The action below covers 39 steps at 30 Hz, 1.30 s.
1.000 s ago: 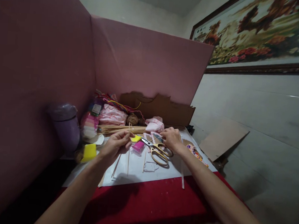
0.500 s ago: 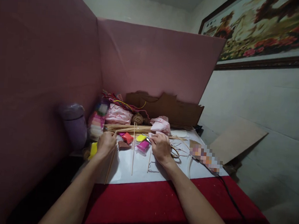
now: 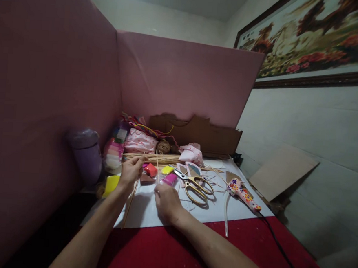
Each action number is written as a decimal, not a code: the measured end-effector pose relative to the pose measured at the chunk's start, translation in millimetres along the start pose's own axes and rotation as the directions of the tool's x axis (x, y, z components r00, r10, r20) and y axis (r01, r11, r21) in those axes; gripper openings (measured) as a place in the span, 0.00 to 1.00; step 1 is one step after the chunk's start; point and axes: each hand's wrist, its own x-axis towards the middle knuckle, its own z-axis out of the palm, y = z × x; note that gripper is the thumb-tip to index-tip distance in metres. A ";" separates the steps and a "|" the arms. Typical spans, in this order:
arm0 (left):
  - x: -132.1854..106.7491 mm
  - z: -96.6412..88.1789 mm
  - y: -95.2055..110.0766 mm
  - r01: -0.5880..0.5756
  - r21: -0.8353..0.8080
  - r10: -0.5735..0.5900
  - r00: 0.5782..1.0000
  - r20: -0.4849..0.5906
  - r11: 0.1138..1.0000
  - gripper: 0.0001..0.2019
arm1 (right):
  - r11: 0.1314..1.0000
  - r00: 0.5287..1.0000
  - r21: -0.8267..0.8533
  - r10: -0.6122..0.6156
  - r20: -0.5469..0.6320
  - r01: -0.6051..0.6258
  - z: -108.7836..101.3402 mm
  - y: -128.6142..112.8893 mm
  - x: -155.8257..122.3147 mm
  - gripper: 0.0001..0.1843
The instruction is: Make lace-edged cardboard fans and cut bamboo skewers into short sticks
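Note:
My left hand (image 3: 131, 171) is closed in a pinch around a thin bamboo stick (image 3: 129, 206), which slants down toward the front of the white sheet. To its right, my right hand (image 3: 168, 202) is closed at the lower part of another bamboo stick (image 3: 157, 167) that points away from me. Gold-handled scissors (image 3: 196, 188) lie just beyond the right hand, blades toward the left. Small packets in red (image 3: 150, 169), brown (image 3: 147, 179), yellow (image 3: 167, 169) and magenta (image 3: 169, 178) sit between and behind the hands.
A flower-patterned glue gun (image 3: 242, 194) with a black cord lies at the right. Behind are a bundle of sticks (image 3: 152, 158), a twine ball (image 3: 163, 147), pink cloth (image 3: 141, 141) and torn cardboard (image 3: 197, 135). A purple container (image 3: 87, 158) stands left.
My right hand has left the scissors area and come left and nearer, onto the middle stick. The scissors are now uncovered. My left hand still holds its stick, fingers lifted slightly.

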 end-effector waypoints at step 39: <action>-30.0 35.8 -0.3 -0.106 -0.253 0.135 0.986 0.098 0.962 0.12 | 0.500 0.995 0.865 0.061 -0.078 0.037 -13.2 33.0 7.6 0.03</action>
